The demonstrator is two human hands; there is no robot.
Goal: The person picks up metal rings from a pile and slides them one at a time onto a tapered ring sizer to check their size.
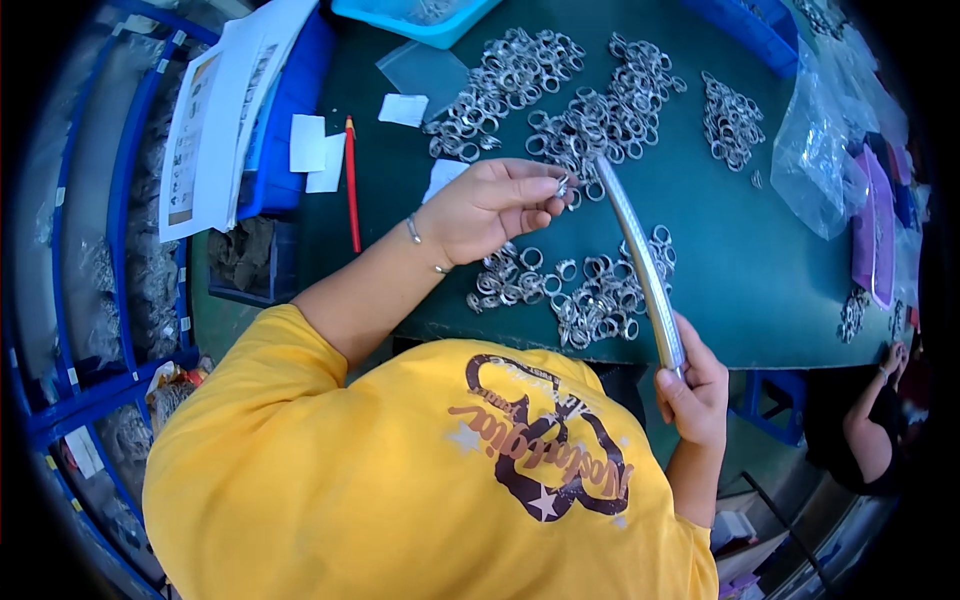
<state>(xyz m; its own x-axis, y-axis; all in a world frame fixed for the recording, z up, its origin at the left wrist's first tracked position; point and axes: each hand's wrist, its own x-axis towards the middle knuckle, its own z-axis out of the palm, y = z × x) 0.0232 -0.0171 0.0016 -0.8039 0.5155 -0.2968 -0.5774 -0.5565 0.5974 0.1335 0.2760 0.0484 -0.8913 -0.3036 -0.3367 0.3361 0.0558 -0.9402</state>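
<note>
Between the thumb and fingers of my left hand is a small silver ring, pinched above the green table. My right hand grips the thick end of a long tapered metal ring mandrel. Its thin tip points away from me, close to the ring but apart from it. Beyond the tip lies a large pile of silver rings, with another pile to its left. Nearer me, more rings lie in loose heaps under and beside the mandrel.
On the left stand a blue bin with paper sheets, a red pencil and white slips. At right are a small ring pile, clear plastic bags and a purple tray. Another person's arm shows beyond.
</note>
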